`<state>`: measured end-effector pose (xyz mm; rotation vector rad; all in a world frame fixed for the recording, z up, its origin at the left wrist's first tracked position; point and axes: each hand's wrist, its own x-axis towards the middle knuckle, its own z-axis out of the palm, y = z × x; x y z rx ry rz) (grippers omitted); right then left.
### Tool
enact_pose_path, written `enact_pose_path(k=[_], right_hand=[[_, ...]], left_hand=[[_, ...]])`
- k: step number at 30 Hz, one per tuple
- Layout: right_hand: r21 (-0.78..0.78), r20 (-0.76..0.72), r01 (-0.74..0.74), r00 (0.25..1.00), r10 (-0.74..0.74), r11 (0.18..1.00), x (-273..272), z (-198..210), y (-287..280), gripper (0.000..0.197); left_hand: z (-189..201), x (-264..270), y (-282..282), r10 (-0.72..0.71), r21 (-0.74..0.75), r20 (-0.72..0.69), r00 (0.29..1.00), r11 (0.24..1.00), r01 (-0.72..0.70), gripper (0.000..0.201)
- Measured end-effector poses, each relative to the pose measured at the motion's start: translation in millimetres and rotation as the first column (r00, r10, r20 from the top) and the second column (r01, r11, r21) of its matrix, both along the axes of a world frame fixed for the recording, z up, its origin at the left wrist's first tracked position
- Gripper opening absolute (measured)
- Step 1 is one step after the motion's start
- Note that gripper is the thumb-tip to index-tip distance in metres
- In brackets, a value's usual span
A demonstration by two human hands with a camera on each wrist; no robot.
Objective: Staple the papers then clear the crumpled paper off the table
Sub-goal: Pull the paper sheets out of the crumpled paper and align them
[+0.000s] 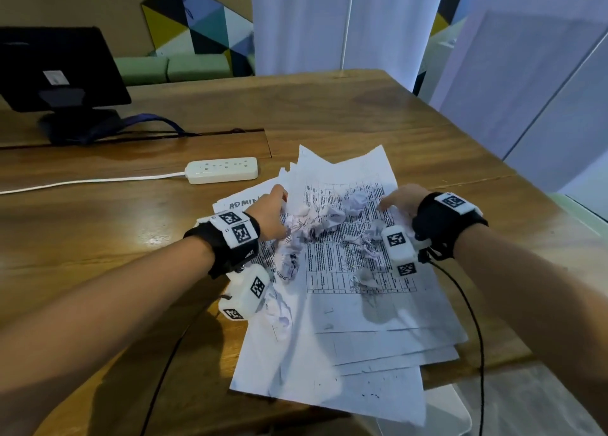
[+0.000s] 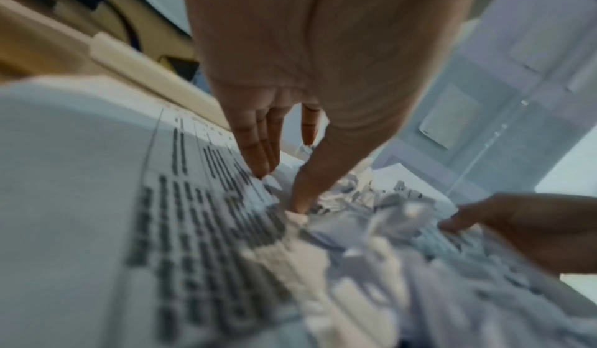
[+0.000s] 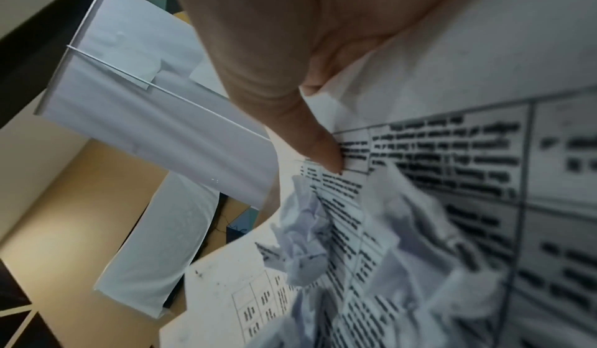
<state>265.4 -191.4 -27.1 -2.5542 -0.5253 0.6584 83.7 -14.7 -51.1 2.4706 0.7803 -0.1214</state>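
A loose stack of printed sheets [image 1: 362,320] lies on the wooden table [image 1: 98,238], its near end hanging over the table's front edge. Several crumpled paper balls [image 1: 316,221] sit on the top sheet [image 2: 193,213] between my hands. My left hand [image 1: 273,211] is at the sheet's left edge; its fingers [image 2: 258,164] and thumb pinch the raised sheet beside the crumpled paper [image 2: 371,215]. My right hand [image 1: 399,202] grips the right edge, thumb [image 3: 323,154] on top of the curved sheet [image 3: 452,149], other fingers hidden behind it. Crumpled paper [image 3: 307,238] lies just past the thumb.
A white power strip [image 1: 222,169] with its cord lies behind the papers. A dark monitor [image 1: 59,70] stands at the back left. A clear plastic thing [image 1: 454,412] sits below the table's front edge. Black cables trail from both wrists.
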Motion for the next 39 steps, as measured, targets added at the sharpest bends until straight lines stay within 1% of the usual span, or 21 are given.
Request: enact_pose_path(k=[2, 3, 4, 5, 7, 9, 10, 13, 15, 16, 18, 20, 21, 23, 26, 28, 31, 34, 35, 37, 39], right_hand=[[0.133, -0.051, 0.077, 0.996, -0.071, 0.988, 4, -1, -1, 0.046], [0.21, -0.097, 0.131, 0.989, -0.113, 0.969, 6, -2, -2, 0.047], [0.246, -0.1, 0.156, 0.986, -0.135, 0.957, 8, -2, -2, 0.043], [0.284, -0.099, 0.171, 0.984, -0.148, 0.944, 8, 0, -3, 0.038], [0.33, -0.075, 0.179, 0.984, -0.163, 0.927, 11, 1, -5, 0.035], [0.381, -0.055, 0.187, 0.982, -0.179, 0.906, 16, 3, -5, 0.035], [0.402, -0.054, 0.197, 0.98, -0.192, 0.894, 18, 5, -5, 0.037], [0.46, -0.065, 0.244, 0.968, -0.242, 0.854, 23, 8, -5, 0.047], [0.501, -0.095, 0.273, 0.96, -0.262, 0.821, 22, 8, -5, 0.048], [0.529, -0.126, 0.293, 0.955, -0.267, 0.796, 22, 7, -4, 0.047], [0.57, -0.164, 0.315, 0.949, -0.27, 0.759, 21, 5, -3, 0.045], [0.602, -0.186, 0.326, 0.945, -0.269, 0.729, 21, 4, -1, 0.045], [0.62, -0.197, 0.325, 0.945, -0.259, 0.714, 21, 5, -1, 0.044], [0.641, -0.217, 0.315, 0.949, -0.229, 0.699, 21, 6, 1, 0.041], [0.676, -0.249, 0.304, 0.952, -0.181, 0.671, 19, 11, 5, 0.044], [0.704, -0.265, 0.286, 0.955, -0.133, 0.65, 14, 17, 7, 0.048], [0.737, -0.282, 0.282, 0.954, -0.1, 0.614, 12, 25, 10, 0.049], [0.741, -0.278, 0.264, 0.958, -0.076, 0.617, 12, 29, 11, 0.047], [0.739, -0.276, 0.254, 0.959, -0.064, 0.624, 11, 30, 11, 0.046], [0.729, -0.262, 0.242, 0.963, -0.066, 0.64, 10, 33, 10, 0.045], [0.736, -0.278, 0.262, 0.958, -0.073, 0.625, 13, 34, 8, 0.046]], left_hand=[[0, -3, 4, -0.021, 0.067, -0.019, 1.0, 0.998, 0.022, 0.066], [2, -6, 8, -0.027, 0.095, -0.032, 0.999, 0.995, 0.029, 0.071], [3, -9, 14, -0.021, 0.117, -0.05, 0.999, 0.993, 0.027, 0.077], [5, -13, 19, -0.001, 0.138, -0.063, 0.998, 0.99, 0.01, 0.083], [7, -21, 33, 0.078, 0.171, -0.061, 0.995, 0.983, -0.067, 0.088], [9, -31, 42, 0.163, 0.189, -0.07, 0.984, 0.971, -0.148, 0.092], [9, -35, 45, 0.195, 0.191, -0.087, 0.977, 0.966, -0.176, 0.097], [0, -41, 53, 0.229, 0.131, -0.126, 0.965, 0.968, -0.213, 0.122], [-21, -34, 66, 0.242, 0.044, -0.059, 0.968, 0.97, -0.24, 0.133], [-21, -31, 63, 0.246, -0.028, -0.01, 0.969, 0.969, -0.246, 0.134], [-1, -31, 43, 0.298, -0.218, 0.104, 0.949, 0.938, -0.27, 0.127], [9, -27, 32, 0.417, -0.397, 0.192, 0.888, 0.861, -0.319, 0.118], [11, -25, 30, 0.467, -0.455, 0.233, 0.853, 0.828, -0.329, 0.118], [12, -19, 26, 0.516, -0.545, 0.305, 0.801, 0.784, -0.297, 0.124], [18, -9, 20, 0.532, -0.636, 0.371, 0.761, 0.743, -0.21, 0.126], [25, -1, 17, 0.525, -0.649, 0.431, 0.734, 0.745, -0.152, 0.122], [41, 9, 12, 0.534, -0.64, 0.478, 0.697, 0.755, -0.139, 0.114], [52, 16, 10, 0.533, -0.656, 0.514, 0.672, 0.749, -0.092, 0.111], [54, 18, 9, 0.52, -0.646, 0.53, 0.67, 0.76, -0.079, 0.103], [58, 23, 7, 0.491, -0.606, 0.562, 0.666, 0.792, -0.073, 0.08], [63, 24, 5, 0.468, -0.607, 0.573, 0.673, 0.794, -0.035, 0.064]])
